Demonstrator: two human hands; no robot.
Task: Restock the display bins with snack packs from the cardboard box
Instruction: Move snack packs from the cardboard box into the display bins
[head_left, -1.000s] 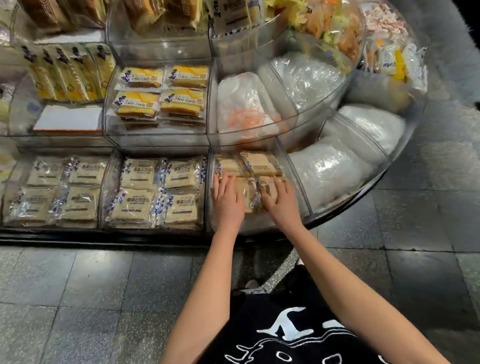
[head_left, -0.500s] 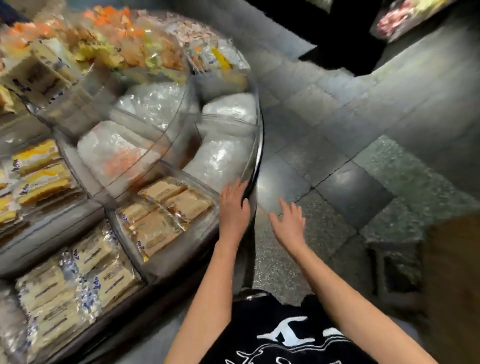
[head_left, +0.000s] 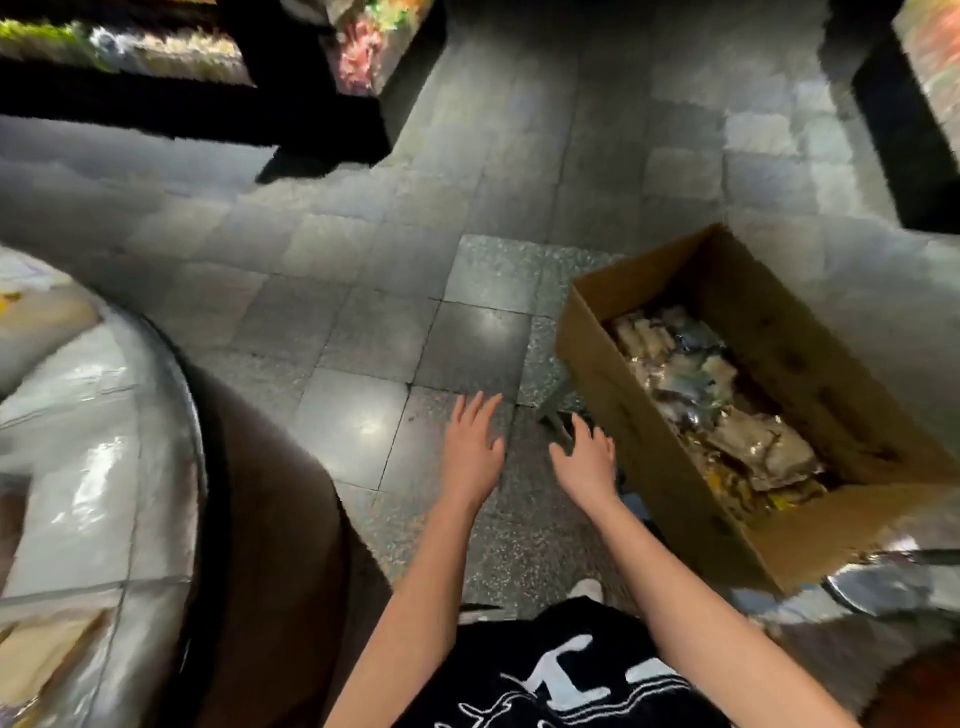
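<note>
An open cardboard box (head_left: 670, 467) stands at the right, raised above the floor, with several shiny snack packs (head_left: 727, 410) piled inside. My right hand (head_left: 584, 460) hovers empty, fingers spread, just left of the box's near wall. My left hand (head_left: 472, 444) is also empty and spread flat over the floor tiles, a little further left. The curved clear display bins (head_left: 104, 467) fill the left edge, blurred, with pale packs inside.
Grey tiled floor (head_left: 467, 234) stretches ahead. Dark display stands with colourful goods sit at the top left (head_left: 260, 93) and top right (head_left: 914, 104). A round metal object (head_left: 883, 587) lies under the box's near corner. My white shoe (head_left: 584, 590) shows below.
My view has swung right from the bins to the cardboard box. Both hands left the packs in the bin and moved, empty, across toward the box.
</note>
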